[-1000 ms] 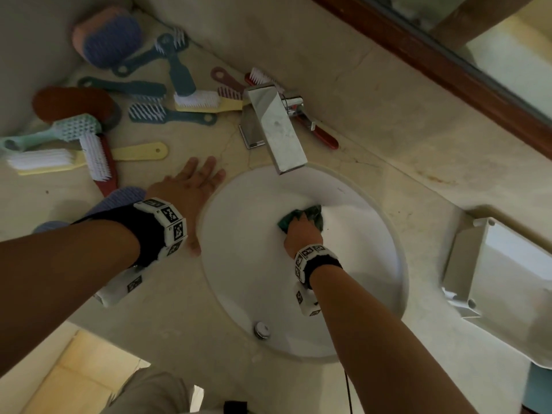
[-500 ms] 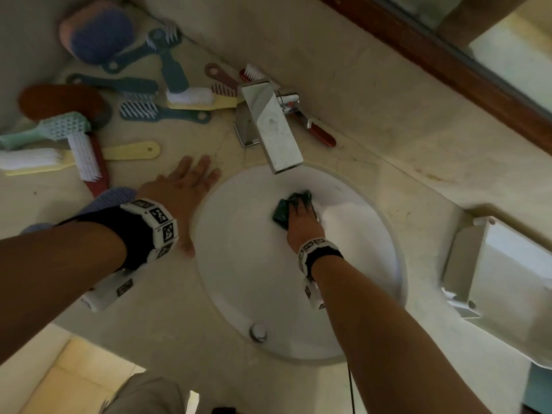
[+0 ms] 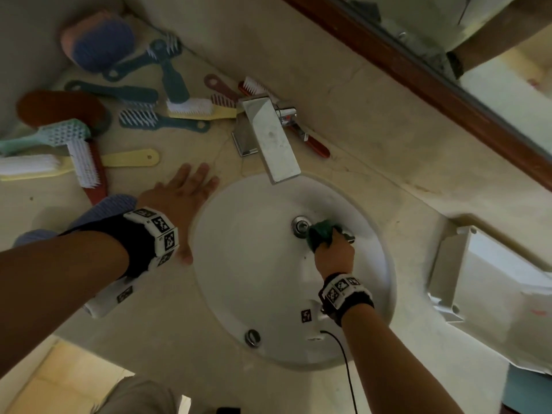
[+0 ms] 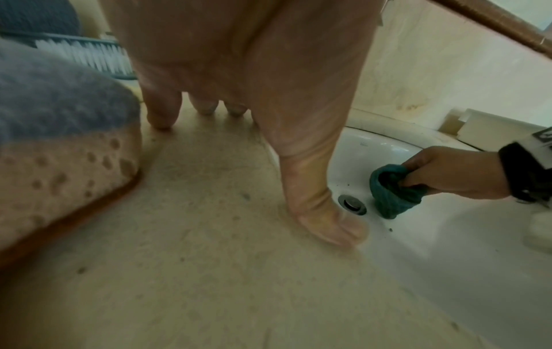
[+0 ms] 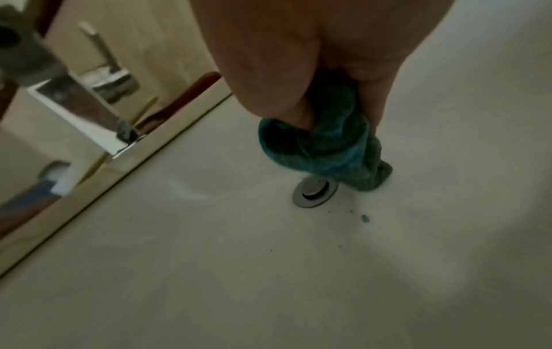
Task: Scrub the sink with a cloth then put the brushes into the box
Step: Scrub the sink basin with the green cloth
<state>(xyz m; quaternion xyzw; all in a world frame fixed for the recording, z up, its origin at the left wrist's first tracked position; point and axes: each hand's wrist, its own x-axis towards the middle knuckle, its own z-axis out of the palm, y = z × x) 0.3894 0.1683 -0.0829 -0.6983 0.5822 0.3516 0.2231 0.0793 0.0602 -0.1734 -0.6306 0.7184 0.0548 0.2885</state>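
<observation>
Clearly the scrubbing half is the one in hand, and nothing of the second half has begun. Her right hand (image 3: 334, 254) is down in the white sink (image 3: 248, 264), fingers curled tight round a bunched green cloth (image 3: 322, 234) that presses on the bowl right beside the drain (image 3: 301, 227), touching its edge as far as I can tell. A few dark specks and a bluish fleck lie on the porcelain near the drain, so I'd judge the bowl not clean yet.

The left hand (image 3: 179, 198) lies flat on the counter (image 3: 343, 162) just beside the sink's rim, fingers straight and spread, holding nothing; it looks like a brace.

All the brushes (image 3: 167, 121) lie scattered on the counter to the left of the tap (image 3: 268, 138), with one red-handled one partly behind it. A blue-topped sponge (image 4: 59, 132) sits close by the left wrist. The white box (image 3: 493, 288) stands on the counter to the right of the sink, well apart from the brushes; its inside I can't see well, though no brush shows in it. So my guess: finish the wiping, then every brush has to cross over.
</observation>
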